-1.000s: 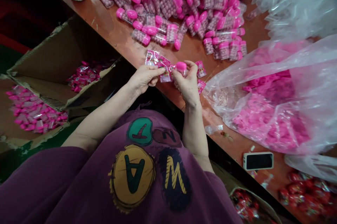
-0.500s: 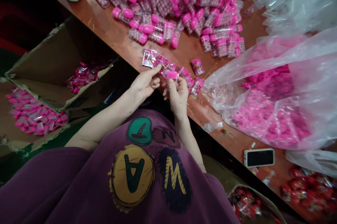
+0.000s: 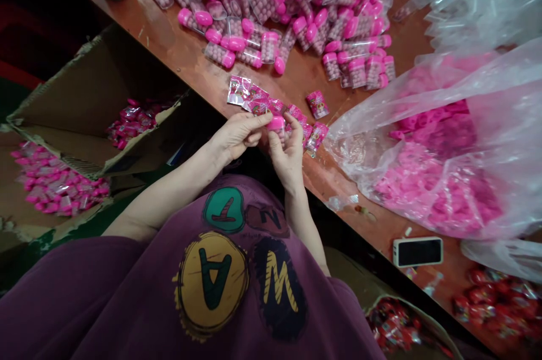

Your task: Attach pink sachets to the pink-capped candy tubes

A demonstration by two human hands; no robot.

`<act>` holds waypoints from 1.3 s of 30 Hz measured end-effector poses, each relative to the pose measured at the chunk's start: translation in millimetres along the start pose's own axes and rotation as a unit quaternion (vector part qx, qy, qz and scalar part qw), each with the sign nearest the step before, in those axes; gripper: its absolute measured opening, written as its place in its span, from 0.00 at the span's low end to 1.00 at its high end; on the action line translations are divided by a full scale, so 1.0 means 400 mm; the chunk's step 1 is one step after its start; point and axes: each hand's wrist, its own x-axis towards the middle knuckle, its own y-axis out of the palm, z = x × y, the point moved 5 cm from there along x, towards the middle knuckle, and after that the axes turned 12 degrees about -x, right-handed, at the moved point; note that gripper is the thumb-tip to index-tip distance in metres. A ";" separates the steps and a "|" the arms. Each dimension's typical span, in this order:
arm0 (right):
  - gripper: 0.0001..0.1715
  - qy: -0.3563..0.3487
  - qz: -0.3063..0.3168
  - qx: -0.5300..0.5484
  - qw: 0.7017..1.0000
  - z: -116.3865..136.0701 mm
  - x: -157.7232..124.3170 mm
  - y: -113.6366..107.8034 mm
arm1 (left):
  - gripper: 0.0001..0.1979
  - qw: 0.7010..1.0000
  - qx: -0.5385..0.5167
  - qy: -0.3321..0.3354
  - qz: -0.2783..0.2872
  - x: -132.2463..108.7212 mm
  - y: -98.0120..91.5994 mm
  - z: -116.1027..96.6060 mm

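Over the table's near edge, my right hand [image 3: 288, 154] is closed around a small clear candy bottle [image 3: 277, 123] with a pink cap. My left hand [image 3: 239, 137] is closed too, its thumb and fingers pinching the bottle's left side at the cap. Just beyond my fingers lies a row of shiny pink printed sachets [image 3: 256, 99], partly covered by the hands. One separate sachet [image 3: 317, 105] rests a little farther right. A large heap of similar pink-capped bottles [image 3: 271, 47], filled with small pale pink balls, covers the far side.
At the right stands a clear plastic bag [image 3: 351, 148] with pink pieces [image 3: 440, 191]. Near the edge lies a phone [image 3: 419, 251], with red packets [image 3: 499, 301] beyond. Cardboard boxes [image 3: 51, 106] with pink items stand at the left, below the table [image 3: 190, 75].
My left hand has moved slightly right and down, bringing its thumb against the bottle's cap. The bottle has turned a little in my right hand, showing more of its body.
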 end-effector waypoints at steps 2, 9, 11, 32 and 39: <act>0.33 -0.013 -0.002 -0.019 1.000 0.005 -0.003 0.000 | 0.20 1.000 -0.002 -0.014 0.013 0.003 0.001 0.014; 0.30 0.116 0.162 0.149 0.969 0.012 -0.022 0.023 | 0.19 0.998 0.018 -0.011 0.059 -0.005 -0.005 0.014; 0.30 0.098 0.140 0.132 0.976 0.012 -0.020 0.019 | 0.21 0.997 0.042 -0.011 0.059 -0.008 -0.006 0.009; 0.31 0.044 0.097 0.062 0.992 -0.029 -0.017 0.021 | 0.22 0.998 0.057 0.012 0.002 0.001 -0.018 0.030; 0.33 0.073 0.096 0.136 0.983 -0.032 -0.001 0.024 | 0.22 0.997 0.075 0.012 -0.003 -0.008 -0.004 0.024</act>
